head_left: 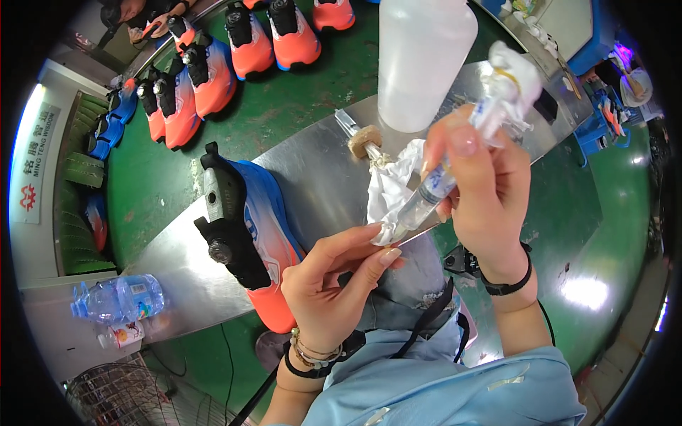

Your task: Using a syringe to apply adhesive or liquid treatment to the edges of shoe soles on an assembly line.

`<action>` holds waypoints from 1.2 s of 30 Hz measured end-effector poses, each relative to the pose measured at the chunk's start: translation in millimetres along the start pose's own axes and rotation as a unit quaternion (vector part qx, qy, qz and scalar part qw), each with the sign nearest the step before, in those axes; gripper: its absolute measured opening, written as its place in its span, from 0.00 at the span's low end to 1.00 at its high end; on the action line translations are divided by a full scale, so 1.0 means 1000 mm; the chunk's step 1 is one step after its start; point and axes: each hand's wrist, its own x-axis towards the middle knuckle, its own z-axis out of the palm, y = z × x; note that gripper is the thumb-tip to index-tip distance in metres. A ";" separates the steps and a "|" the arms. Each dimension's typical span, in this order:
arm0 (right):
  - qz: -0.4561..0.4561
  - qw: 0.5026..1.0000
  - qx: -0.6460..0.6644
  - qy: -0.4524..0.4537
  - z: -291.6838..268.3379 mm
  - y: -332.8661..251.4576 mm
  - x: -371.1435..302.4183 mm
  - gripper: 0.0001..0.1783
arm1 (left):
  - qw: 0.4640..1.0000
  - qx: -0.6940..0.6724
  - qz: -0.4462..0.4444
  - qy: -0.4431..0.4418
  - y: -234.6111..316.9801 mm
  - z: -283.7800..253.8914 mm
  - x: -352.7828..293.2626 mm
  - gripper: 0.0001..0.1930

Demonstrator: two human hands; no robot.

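Observation:
My right hand (489, 188) is closed around a clear syringe-like tube (426, 197) with blue print. A crumpled white wrap (515, 74) with a yellow band covers its upper end. The tube slants down toward my left hand (323, 284), whose thumb and forefinger pinch a white cloth (392, 186) at the lower tip. Beyond the cloth, a second clear tube (347, 122) with a brown spongy lump (364, 140) lies on the metal table (305, 156). Left of my hands stands a blue-and-coral sports shoe (266, 213) with a black strap and dial.
A translucent white jug (423, 64) stands at the table's far side. Several similar shoes (213, 74) are lined up beyond the table. A clear plastic bottle (121, 298) lies at the left, above a wire fan guard (135, 394). Another person (145, 21) sits at the far left.

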 end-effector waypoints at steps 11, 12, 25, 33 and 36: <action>0.011 0.999 -0.021 -0.035 0.007 0.013 0.003 0.11 | 0.995 0.004 0.098 0.001 -0.014 -0.006 0.003 0.13; 0.002 0.999 -0.010 -0.031 0.008 0.014 0.004 0.11 | 0.995 0.003 0.097 0.001 -0.014 -0.005 0.003 0.13; 0.032 0.998 -0.046 -0.035 0.001 0.019 0.002 0.13 | 0.998 -0.020 0.060 0.026 -0.013 0.001 0.001 0.10; 0.037 0.999 -0.023 -0.032 -0.002 0.018 0.011 0.17 | 0.997 0.000 -0.059 -0.041 -0.004 0.000 0.007 0.13; 0.040 0.999 0.005 -0.006 -0.004 0.019 0.015 0.19 | 0.997 -0.052 -0.035 -0.038 -0.007 0.006 0.008 0.16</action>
